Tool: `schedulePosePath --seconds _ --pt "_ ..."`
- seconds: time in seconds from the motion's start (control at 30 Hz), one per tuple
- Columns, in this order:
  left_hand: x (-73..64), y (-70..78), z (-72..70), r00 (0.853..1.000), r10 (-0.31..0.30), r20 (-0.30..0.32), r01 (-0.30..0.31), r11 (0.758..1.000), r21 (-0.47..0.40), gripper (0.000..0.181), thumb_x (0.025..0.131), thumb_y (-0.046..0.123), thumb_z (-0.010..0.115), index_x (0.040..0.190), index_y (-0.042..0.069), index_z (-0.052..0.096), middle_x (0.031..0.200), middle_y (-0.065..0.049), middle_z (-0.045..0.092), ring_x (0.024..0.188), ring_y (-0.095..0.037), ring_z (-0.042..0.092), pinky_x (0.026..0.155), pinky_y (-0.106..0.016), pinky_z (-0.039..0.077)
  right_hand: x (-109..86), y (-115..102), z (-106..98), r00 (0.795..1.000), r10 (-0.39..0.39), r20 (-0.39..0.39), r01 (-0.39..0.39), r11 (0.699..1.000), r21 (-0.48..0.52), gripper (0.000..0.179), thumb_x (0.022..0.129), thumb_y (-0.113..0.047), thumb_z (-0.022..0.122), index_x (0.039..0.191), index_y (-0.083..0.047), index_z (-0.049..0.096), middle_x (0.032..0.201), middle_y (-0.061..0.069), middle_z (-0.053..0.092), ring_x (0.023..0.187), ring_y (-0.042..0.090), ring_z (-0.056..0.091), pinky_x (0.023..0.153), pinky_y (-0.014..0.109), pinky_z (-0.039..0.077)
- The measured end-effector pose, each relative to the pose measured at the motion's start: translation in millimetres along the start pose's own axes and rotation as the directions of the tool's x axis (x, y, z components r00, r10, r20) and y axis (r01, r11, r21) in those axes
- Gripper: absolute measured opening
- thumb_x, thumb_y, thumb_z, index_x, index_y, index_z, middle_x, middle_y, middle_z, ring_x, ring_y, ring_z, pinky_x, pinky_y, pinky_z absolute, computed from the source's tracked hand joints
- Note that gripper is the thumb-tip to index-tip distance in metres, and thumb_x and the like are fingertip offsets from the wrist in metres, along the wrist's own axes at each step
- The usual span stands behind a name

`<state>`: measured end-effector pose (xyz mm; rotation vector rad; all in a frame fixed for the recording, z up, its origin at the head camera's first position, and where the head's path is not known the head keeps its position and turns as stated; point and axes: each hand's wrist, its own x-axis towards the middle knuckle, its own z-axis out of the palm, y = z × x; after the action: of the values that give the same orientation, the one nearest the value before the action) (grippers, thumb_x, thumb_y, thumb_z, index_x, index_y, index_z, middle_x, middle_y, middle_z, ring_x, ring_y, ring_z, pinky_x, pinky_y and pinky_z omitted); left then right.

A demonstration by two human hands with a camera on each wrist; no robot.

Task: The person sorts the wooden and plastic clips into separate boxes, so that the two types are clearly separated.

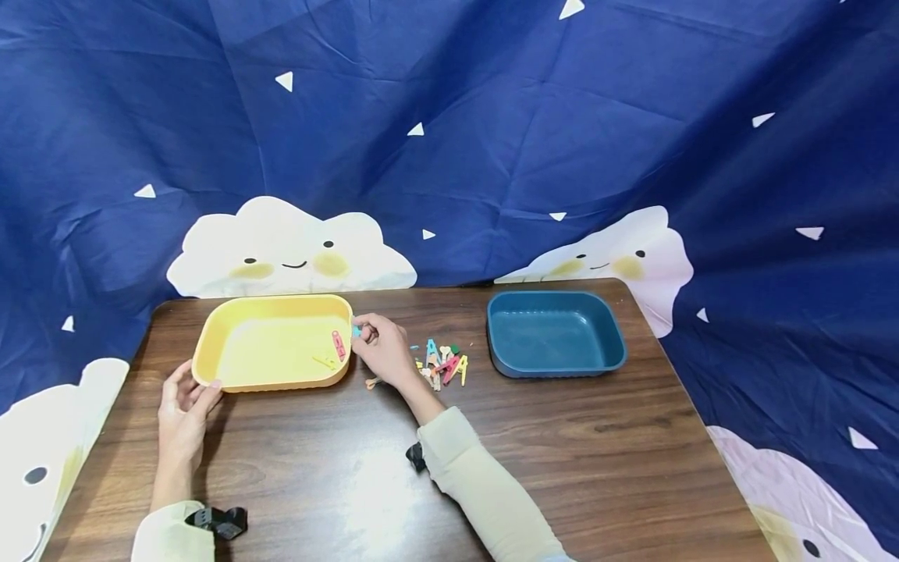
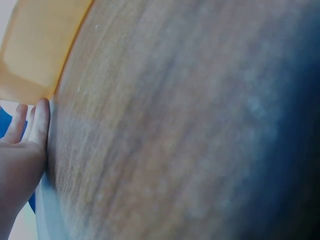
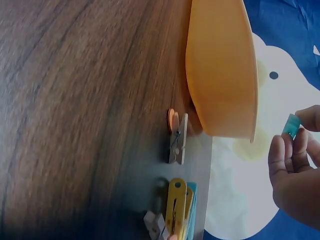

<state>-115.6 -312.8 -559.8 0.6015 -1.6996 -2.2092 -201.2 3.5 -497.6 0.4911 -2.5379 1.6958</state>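
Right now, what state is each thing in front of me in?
Yellow tray: upright, on the table.
Blue tray: upright, on the table.
Held blue clip: pinched, off the table.
Red and yellow clips: lying inside the yellow tray.
Other clips: scattered between the trays.
Left grip: touching the yellow tray's corner.
Right grip: pinching that clip.
Backdrop: hanging, creased.

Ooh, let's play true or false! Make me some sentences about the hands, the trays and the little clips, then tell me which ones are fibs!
1. The right hand pinches a turquoise clip. True.
2. The left hand touches the yellow tray. True.
3. The blue tray is left of the yellow tray in the head view. False: it is on the right.
4. A heap of clips lies on the table between the trays. True.
5. The yellow tray holds nothing. False: a red clip and a yellow clip lie in it.
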Motion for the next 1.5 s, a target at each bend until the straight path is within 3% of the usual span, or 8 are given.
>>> schedulePosePath --seconds 0.4,1.07,1.5 --pt "-1.5 4.7 1.0 1.0 -0.026 -0.012 0.026 1.0 -0.003 0.061 0.093 -0.009 0.066 0.144 0.019 0.046 0.123 0.0 0.053 0.104 -0.005 0.058 0.08 -0.013 0.054 -0.8 -10 17 0.999 0.0 0.052 0.0 1.0 0.008 0.025 0.093 -0.007 0.071 0.118 -0.005 0.071 0.08 -0.004 0.058 0.065 0.001 0.053 0.061 0.016 0.051" --pt "-3.2 1.6 0.6 1.0 -0.006 0.007 0.006 1.0 0.012 0.06 0.093 -0.007 0.067 0.144 0.018 0.047 0.122 0.001 0.055 0.104 -0.005 0.058 0.08 -0.012 0.054 -0.4 -11 32 0.996 -0.002 0.085 0.01 0.996 -0.084 0.024 0.092 -0.012 0.072 0.116 -0.01 0.072 0.082 -0.011 0.057 0.069 -0.001 0.052 0.065 0.013 0.046" --pt "-3.6 1.4 0.8 0.999 0.019 0.036 -0.019 1.0 -0.014 0.059 0.094 -0.008 0.066 0.143 0.017 0.047 0.122 0.002 0.055 0.105 -0.005 0.06 0.082 -0.014 0.054 2.4 -14 37 0.997 -0.02 0.079 0.028 0.994 -0.103 0.025 0.09 -0.008 0.073 0.115 -0.006 0.072 0.083 -0.005 0.059 0.071 0.0 0.053 0.067 0.011 0.047"
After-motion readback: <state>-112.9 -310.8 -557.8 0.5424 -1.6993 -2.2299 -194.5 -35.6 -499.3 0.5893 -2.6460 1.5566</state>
